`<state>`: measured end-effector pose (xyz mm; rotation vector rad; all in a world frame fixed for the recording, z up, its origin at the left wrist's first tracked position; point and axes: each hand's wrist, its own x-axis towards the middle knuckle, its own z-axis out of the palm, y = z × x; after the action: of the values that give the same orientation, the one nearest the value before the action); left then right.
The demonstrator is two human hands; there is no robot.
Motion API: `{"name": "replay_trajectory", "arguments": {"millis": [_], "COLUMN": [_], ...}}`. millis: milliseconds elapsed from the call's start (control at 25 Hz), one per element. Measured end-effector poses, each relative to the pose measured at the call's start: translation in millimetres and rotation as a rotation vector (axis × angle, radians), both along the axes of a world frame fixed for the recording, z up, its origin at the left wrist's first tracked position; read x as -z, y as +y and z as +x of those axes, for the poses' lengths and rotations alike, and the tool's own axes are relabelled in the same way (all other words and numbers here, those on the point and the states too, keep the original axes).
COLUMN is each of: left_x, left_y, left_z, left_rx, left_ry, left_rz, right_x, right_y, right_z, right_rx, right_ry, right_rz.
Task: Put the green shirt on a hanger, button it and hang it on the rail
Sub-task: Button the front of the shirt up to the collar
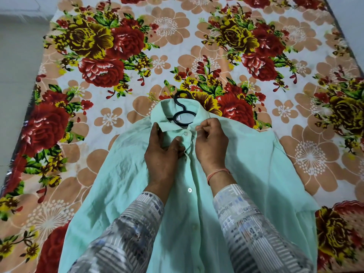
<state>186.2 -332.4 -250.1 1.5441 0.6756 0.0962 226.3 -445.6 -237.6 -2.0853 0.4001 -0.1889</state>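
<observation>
The pale green shirt (pixel 246 174) lies front up on the floral bed, its collar toward the far side. A black plastic hanger (pixel 182 113) sits inside it, with the hook sticking out past the collar. My left hand (pixel 163 152) pinches the placket just below the collar, thumb next to the top button (pixel 185 134). My right hand (pixel 211 142) grips the other edge of the placket beside that button, fingers curled. A second white button (pixel 189 190) shows lower down the front, between my wrists.
The bed is covered by a sheet (pixel 137 66) printed with red, yellow and peach flowers. Grey floor (pixel 17 56) lies past its left edge. A dark edge of the bed (pixel 342 30) runs along the far right. No rail is in view.
</observation>
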Motion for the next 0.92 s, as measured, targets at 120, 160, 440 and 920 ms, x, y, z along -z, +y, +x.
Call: {"name": "replay_trajectory", "arguments": {"millis": [120, 160, 440, 920], "left_x": [-0.3, 0.3, 2.9, -13.9], "left_y": [-0.4, 1.1, 3.8, 7.5], "left_z": [0.9, 1.0, -0.6, -16.8], "left_rx": [-0.012, -0.013, 0.014, 0.037], "left_ry": [-0.006, -0.004, 0.02, -0.093], "left_rz": [0.004, 0.004, 0.007, -0.192], "right_x": [2.7, 3.9, 4.9, -22.6], "right_y": [-12.4, -15.8, -19.2, -14.0], "right_z": [1.3, 3.3, -1.6, -78.5], "right_rx": [-0.111, -0.132, -0.161, -0.127], "right_ry": [-0.034, -0.031, 0.008, -0.08], "right_rz": [-0.181, -0.201, -0.176, -0.013]}}
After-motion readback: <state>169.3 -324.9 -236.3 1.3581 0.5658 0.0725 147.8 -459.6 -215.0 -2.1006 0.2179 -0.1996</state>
